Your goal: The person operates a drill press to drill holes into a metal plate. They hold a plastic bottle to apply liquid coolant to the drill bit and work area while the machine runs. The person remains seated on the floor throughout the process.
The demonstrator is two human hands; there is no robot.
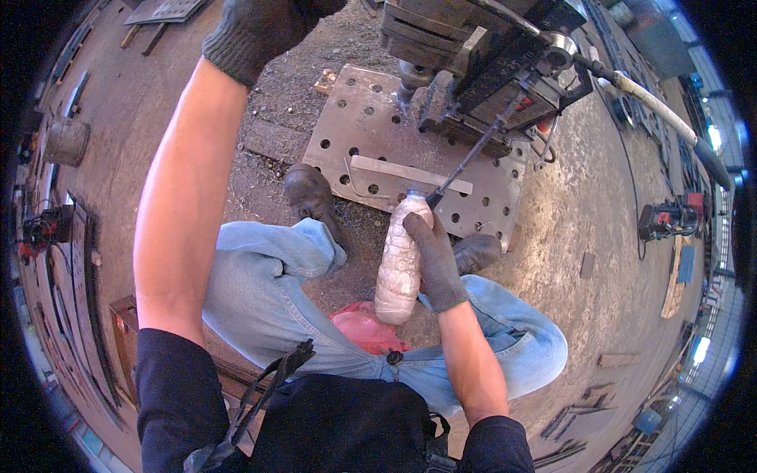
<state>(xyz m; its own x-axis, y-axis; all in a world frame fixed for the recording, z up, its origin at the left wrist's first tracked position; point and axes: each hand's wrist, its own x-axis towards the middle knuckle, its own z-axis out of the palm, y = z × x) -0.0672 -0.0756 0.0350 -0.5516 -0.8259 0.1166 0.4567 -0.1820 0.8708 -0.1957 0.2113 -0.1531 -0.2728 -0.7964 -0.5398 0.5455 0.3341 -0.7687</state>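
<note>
Gripping the bottle [399, 264]: R hand [438, 264], in a dark knit glove, has its thumb across the front of the upper body; other fingers mostly hidden behind. Bottle pos.: btwn the knees, capped end toward the plate, base toward the lap, slightly tilted; body clear w/ pale, ridged look. L hand [266, 33], same type glove, is raised at the top edge, L of the drill; fingers partly cut off by the frame, so cannot tell if spread or closed, nor what it touches. Handle rod [473, 154] runs from the drill down to a black grip just beside the bottle neck; contact w/ R hand or bottle unclear. Drill [489, 67] stands at the far side of the plate, chuck pointing down. Plate [331, 162]: steel, w/ rows of round holes. Flat bar [410, 173] lies across its near part; thin bent rod [352, 178] lies near bar's L end. Boots [306, 188] are at the near edge, one per side; blue jeans [264, 296] are bent at the knees, w/ a red item [367, 325] btwn the legs, type unclear. Outer area: pale hose [654, 106] upper R; red/black machine [670, 217] far R; round metal bucket [66, 142] far L; misc. metal pcs. on floor [587, 197], both sides.
</note>
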